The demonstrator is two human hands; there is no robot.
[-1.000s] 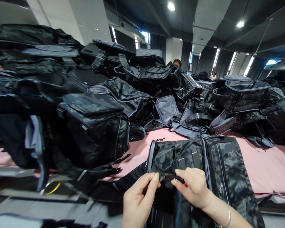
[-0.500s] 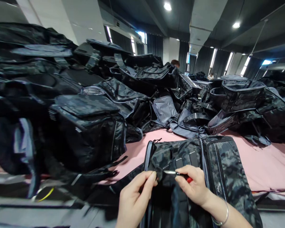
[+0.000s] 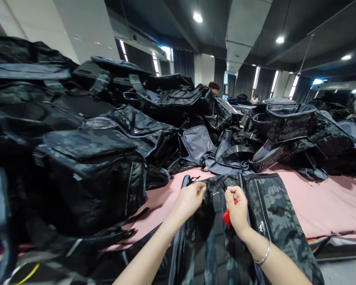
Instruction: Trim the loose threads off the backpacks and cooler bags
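Through the head camera I have the right hand (image 3: pixel 237 208) closed round a small tool (image 3: pixel 224 185), its dark tip poking up above the fist and a red part (image 3: pixel 226 219) showing below. The left hand (image 3: pixel 192 196) has thumb and fingertips drawn together; I can't tell whether anything is pinched there. The camouflage backpack (image 3: pixel 210 235) lies right under both grips, with a dark strap (image 3: pixel 217 213) running down it between them. To the right of the right grip, its side panel carries a white logo (image 3: pixel 261 227) with lettering, too slanted and small for me to read surely. Well left of the left grip, a boxy bag (image 3: pixel 91 166) bears a small pale tag (image 3: pixel 77 177), no words legible. Beyond the grips, more bags (image 3: pixel 195 142) pile up on a pink cloth (image 3: pixel 308 194).
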